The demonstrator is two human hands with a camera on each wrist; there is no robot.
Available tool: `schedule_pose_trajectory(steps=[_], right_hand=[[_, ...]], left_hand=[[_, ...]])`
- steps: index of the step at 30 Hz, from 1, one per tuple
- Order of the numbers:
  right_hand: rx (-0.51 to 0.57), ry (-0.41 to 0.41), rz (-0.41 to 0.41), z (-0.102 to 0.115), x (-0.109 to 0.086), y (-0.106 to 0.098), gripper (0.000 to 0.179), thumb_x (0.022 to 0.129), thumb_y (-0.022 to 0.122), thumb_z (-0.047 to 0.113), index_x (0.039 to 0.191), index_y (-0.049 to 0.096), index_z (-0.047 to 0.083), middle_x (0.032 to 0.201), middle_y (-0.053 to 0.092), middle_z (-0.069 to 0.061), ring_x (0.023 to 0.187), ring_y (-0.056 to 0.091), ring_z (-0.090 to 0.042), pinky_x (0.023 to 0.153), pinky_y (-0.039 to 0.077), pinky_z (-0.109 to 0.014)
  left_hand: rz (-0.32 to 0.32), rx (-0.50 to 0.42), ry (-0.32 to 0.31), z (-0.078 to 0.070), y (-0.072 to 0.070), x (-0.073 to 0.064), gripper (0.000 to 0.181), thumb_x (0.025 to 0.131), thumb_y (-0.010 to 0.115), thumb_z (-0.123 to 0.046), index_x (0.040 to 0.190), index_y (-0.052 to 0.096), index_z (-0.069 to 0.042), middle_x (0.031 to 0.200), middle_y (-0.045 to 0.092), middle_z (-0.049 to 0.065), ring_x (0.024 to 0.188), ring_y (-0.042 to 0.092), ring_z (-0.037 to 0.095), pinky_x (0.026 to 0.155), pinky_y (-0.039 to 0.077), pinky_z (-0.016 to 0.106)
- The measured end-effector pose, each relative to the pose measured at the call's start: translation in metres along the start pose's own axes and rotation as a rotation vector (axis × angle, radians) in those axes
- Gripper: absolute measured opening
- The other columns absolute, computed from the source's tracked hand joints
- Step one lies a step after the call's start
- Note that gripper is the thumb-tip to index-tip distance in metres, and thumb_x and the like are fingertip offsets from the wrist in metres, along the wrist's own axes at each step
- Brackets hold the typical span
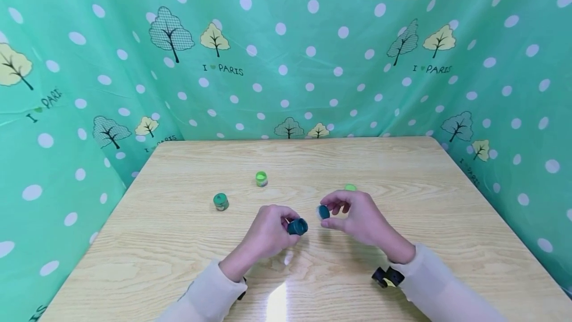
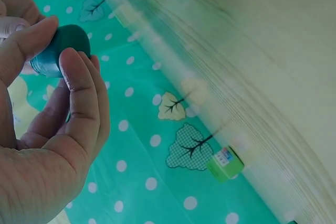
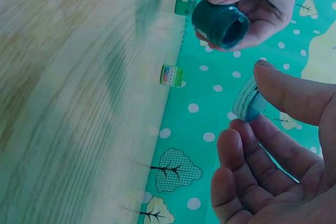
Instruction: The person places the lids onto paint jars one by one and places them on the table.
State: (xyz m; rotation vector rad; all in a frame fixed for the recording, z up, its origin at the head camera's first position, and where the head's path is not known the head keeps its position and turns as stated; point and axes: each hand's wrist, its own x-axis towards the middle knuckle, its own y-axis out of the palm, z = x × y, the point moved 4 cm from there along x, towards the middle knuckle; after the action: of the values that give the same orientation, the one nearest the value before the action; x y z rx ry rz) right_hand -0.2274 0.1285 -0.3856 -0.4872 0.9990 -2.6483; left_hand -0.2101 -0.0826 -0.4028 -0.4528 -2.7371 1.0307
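Observation:
In the head view my left hand (image 1: 270,230) grips a small dark teal paint jar (image 1: 297,226), tilted with its uncovered mouth facing right. Dark paint shows inside the jar (image 3: 223,23) in the right wrist view. My right hand (image 1: 357,215) pinches the round lid (image 1: 323,212) between thumb and fingers, held on edge a short way right of the jar. The lid (image 3: 249,100) and jar are apart. From the left wrist view, the jar's rounded base (image 2: 71,48) shows between my left thumb and fingers.
Beyond my hands, a light green jar (image 1: 261,179) stands on the wooden table (image 1: 187,262), with a green jar (image 1: 221,201) to its left. A light green round piece (image 1: 350,188) lies partly hidden behind my right hand. A polka-dot curtain (image 1: 286,88) borders the table's back and sides.

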Motion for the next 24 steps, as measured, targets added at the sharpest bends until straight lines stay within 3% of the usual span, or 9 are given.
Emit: schedule_pose_trajectory(steps=[10,16,24], right_hand=[[0.027,-0.025,0.029,0.010,0.005,0.007,0.032,0.076,0.093,0.015,0.104,0.076,0.016,0.088,0.070,0.013,0.083,0.064,-0.017,0.076,0.053,-0.038],[0.033,-0.050,0.055,0.013,0.007,0.012,0.031,0.077,0.092,0.015,0.104,0.076,0.017,0.090,0.070,0.012,0.084,0.066,-0.022,0.076,0.053,-0.040],[0.034,-0.043,0.079,0.014,0.007,0.018,0.031,0.077,0.092,0.017,0.103,0.076,0.017,0.092,0.071,0.012,0.083,0.065,-0.021,0.075,0.051,-0.036]], left_hand=[[-0.021,-0.026,0.026,-0.002,0.000,0.002,0.025,0.074,0.089,-0.001,0.096,0.077,-0.005,0.080,0.069,-0.002,0.069,0.059,0.010,0.063,0.053,0.023],[-0.023,-0.029,0.024,-0.003,0.000,0.002,0.025,0.074,0.088,0.000,0.096,0.077,-0.004,0.081,0.070,0.000,0.069,0.060,0.009,0.063,0.054,0.023],[-0.024,-0.039,0.021,-0.002,0.000,0.003,0.025,0.074,0.088,0.002,0.095,0.077,-0.004,0.081,0.070,0.001,0.068,0.060,0.010,0.061,0.054,0.023]])
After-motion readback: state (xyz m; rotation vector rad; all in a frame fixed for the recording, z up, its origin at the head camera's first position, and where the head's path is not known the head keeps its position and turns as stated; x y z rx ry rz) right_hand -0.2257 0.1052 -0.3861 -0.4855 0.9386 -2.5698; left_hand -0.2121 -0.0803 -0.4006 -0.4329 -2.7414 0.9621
